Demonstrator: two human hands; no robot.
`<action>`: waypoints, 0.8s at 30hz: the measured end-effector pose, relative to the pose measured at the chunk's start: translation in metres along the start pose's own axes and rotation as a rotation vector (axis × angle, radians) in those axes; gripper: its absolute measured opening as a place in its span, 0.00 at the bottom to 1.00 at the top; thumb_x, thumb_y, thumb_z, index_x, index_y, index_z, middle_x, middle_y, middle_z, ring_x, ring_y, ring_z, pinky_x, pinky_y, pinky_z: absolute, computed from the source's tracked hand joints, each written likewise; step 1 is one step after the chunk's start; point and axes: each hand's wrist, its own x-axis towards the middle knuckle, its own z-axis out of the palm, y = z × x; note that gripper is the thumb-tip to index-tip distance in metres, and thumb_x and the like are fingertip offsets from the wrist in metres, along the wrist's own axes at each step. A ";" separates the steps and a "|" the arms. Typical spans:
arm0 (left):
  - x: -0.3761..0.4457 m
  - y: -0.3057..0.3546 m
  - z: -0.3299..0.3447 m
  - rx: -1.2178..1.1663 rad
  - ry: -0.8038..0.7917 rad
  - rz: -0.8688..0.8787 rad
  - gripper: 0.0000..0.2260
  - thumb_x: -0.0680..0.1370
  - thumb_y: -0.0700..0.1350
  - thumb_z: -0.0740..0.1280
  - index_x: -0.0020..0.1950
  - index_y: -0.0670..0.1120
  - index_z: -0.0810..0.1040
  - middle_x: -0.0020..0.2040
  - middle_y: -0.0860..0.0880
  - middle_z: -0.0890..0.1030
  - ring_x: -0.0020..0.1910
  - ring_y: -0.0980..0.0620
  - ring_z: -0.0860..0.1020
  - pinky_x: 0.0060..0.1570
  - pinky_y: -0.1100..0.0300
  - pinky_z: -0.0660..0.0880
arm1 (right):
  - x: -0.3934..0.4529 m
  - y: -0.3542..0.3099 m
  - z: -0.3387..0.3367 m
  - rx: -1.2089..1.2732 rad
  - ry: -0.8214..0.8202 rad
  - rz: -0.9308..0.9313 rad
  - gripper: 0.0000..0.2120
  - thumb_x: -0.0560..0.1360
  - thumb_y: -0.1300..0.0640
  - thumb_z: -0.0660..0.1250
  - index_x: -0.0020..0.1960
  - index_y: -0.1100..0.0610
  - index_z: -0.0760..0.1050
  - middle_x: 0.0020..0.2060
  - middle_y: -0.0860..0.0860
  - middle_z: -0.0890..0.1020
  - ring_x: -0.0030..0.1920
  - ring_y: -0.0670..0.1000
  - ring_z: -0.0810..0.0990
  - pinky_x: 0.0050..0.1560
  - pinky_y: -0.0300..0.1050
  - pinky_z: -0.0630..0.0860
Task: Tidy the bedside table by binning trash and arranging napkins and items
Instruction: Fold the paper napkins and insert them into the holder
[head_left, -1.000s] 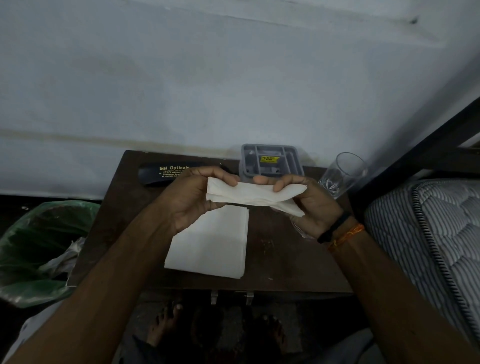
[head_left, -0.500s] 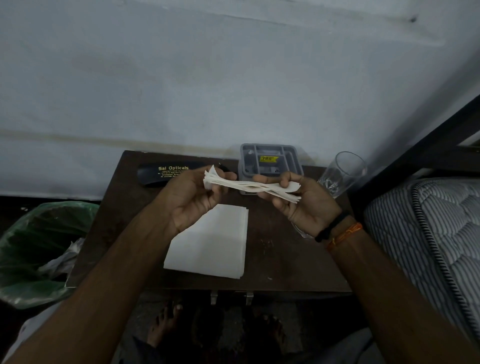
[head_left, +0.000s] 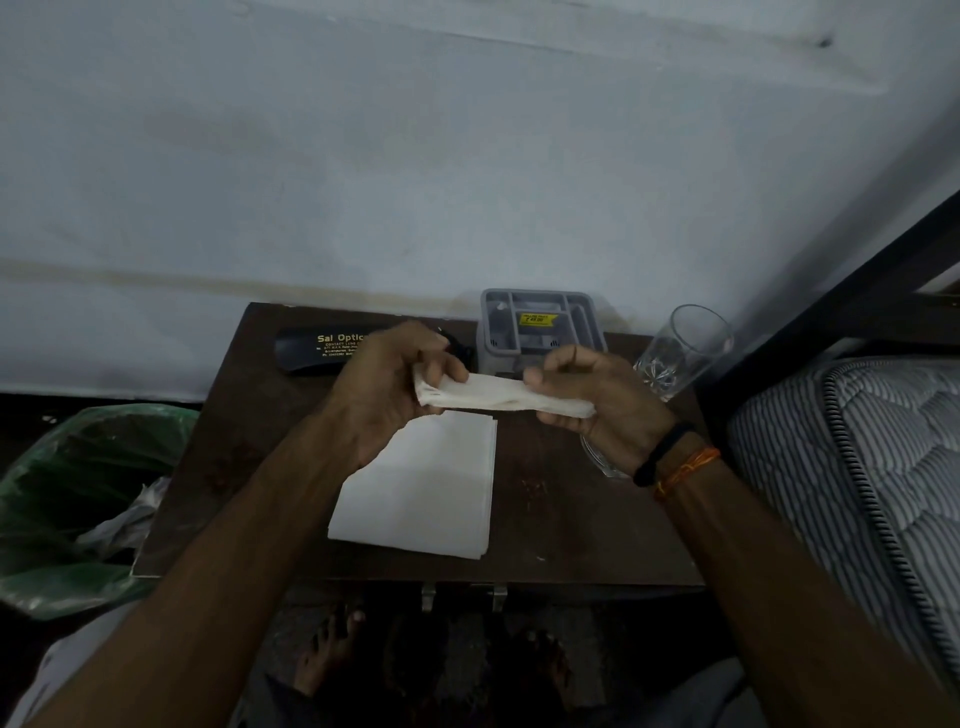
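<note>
A folded white napkin (head_left: 498, 396) hangs between both hands above the dark wooden bedside table (head_left: 571, 525). My left hand (head_left: 387, 384) grips its left end and my right hand (head_left: 597, 400) pinches its right end. Beneath them a stack of flat white napkins (head_left: 426, 493) lies on the table's middle. At the back stand a black spectacle case (head_left: 311, 351) with yellow lettering, a grey compartment box (head_left: 540, 325) and a clear glass (head_left: 680, 351). A second clear glass item (head_left: 597, 460) peeks out under my right wrist.
A bin lined with a green bag (head_left: 78, 499), holding crumpled trash, stands left of the table. A striped mattress (head_left: 857, 467) and dark bed frame (head_left: 852, 291) lie to the right. The pale wall runs behind. Bare feet show below the table front.
The napkin in my hands has gone from a loose, splayed fold to a tighter, flatter band, and both hands have dropped slightly toward the stack.
</note>
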 end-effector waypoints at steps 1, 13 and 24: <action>0.000 -0.001 0.002 0.084 0.019 0.046 0.14 0.71 0.41 0.69 0.24 0.45 0.77 0.35 0.48 0.81 0.38 0.54 0.80 0.29 0.62 0.73 | 0.001 0.001 0.001 -0.005 0.004 -0.016 0.13 0.64 0.62 0.76 0.47 0.57 0.80 0.45 0.53 0.84 0.46 0.50 0.84 0.36 0.42 0.82; 0.001 -0.005 0.001 0.153 -0.066 0.266 0.15 0.68 0.30 0.72 0.34 0.46 0.71 0.45 0.48 0.80 0.50 0.49 0.78 0.48 0.52 0.78 | -0.003 -0.001 0.007 0.338 -0.127 0.220 0.26 0.70 0.64 0.71 0.68 0.62 0.73 0.63 0.59 0.79 0.62 0.58 0.80 0.53 0.51 0.83; 0.005 -0.003 -0.006 0.304 0.034 0.259 0.27 0.67 0.32 0.77 0.63 0.46 0.77 0.57 0.42 0.80 0.58 0.46 0.79 0.56 0.51 0.80 | -0.003 -0.006 -0.002 0.120 -0.084 0.178 0.17 0.79 0.57 0.63 0.66 0.61 0.74 0.54 0.57 0.84 0.47 0.53 0.86 0.33 0.42 0.83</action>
